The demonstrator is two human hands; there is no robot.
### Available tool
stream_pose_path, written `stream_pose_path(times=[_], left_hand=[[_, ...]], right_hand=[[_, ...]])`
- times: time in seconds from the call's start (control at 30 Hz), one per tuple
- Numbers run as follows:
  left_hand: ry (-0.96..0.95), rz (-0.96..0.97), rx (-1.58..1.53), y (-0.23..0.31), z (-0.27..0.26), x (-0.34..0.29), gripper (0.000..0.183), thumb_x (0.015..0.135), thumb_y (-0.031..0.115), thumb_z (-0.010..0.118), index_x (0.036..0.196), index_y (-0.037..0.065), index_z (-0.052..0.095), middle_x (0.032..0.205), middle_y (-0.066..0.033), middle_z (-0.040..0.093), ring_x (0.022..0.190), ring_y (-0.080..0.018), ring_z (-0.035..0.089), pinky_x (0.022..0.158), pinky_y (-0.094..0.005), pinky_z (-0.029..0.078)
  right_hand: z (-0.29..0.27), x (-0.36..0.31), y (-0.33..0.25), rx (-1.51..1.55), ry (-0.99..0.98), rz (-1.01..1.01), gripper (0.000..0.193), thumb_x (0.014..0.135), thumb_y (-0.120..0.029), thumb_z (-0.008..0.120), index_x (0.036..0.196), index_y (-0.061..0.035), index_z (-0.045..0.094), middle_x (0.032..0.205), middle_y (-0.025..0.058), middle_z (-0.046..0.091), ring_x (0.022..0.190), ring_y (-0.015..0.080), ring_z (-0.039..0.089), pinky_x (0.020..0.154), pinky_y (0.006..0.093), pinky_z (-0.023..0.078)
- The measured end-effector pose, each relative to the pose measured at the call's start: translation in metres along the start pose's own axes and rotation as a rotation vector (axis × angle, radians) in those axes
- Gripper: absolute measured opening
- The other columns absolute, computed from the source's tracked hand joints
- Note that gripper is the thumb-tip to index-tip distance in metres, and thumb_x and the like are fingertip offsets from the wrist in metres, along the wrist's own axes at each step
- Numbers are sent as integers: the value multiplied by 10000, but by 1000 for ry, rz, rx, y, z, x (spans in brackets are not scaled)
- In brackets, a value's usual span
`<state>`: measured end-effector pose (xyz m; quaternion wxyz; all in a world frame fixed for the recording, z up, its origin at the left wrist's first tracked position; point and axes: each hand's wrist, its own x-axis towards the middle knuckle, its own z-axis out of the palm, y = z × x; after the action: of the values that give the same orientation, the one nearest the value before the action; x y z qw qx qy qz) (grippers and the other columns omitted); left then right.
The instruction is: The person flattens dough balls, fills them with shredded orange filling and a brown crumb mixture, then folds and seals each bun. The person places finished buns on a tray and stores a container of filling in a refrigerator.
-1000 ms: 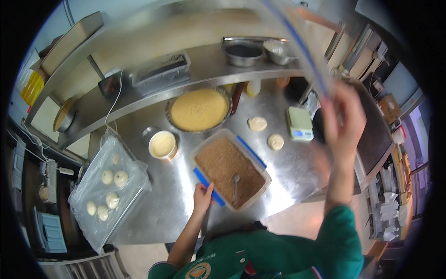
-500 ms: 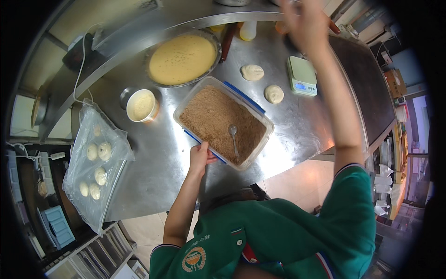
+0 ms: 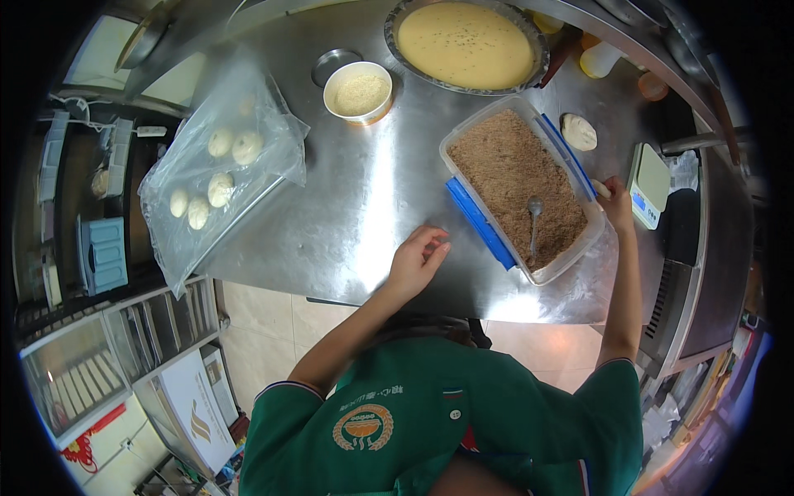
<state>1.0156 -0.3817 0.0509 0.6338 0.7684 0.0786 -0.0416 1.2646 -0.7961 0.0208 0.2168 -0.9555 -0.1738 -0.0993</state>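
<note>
My right hand (image 3: 617,207) is at the right side of the clear plastic box, its fingers closed on a small pale piece of dough (image 3: 601,190). Part of that dough is hidden under the fingers. My left hand (image 3: 418,263) hovers over the steel table left of the box, empty, with its fingers loosely bent and apart. The box (image 3: 490,221) has blue side clips and holds a brown crumbly powder (image 3: 517,169). A metal spoon (image 3: 534,223) lies on the powder. Another flattened dough piece (image 3: 579,132) rests beyond my right hand.
A large bowl of yellow batter-like mix (image 3: 467,45) stands at the back. Left of it are a tub of pale powder (image 3: 358,93) and a round metal dish (image 3: 335,66). Several dough balls (image 3: 221,190) lie under clear plastic (image 3: 165,223) at left. A kitchen scale (image 3: 649,186) stands at right.
My left hand has let go of the box's edge and moved off to its left. My right hand has come down from the far upper right to the dough piece. The view has swung left.
</note>
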Motion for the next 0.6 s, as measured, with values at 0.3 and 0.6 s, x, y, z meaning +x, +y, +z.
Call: stream_pose_path(times=[0.3,0.6], left_hand=[[-297,387,-633,91,17,74,703,841,232,719,1407,23,358,1369,-117,479,1243,-231,486,1002,-377,421],[-193,-448,-987,57,-88,51,362,915,100,592,1264,35,517,1234,-155,602,1118,-274,604,957,-393,502]], right_hand=[[-134,5,-260,799,-249,210,529,779,21,727,1255,-72,515,967,29,649,894,118,622,757,247,504],[40,112,74,-79,59,487,486,825,-425,677,1003,27,676,902,245,678,864,369,672,760,425,512]])
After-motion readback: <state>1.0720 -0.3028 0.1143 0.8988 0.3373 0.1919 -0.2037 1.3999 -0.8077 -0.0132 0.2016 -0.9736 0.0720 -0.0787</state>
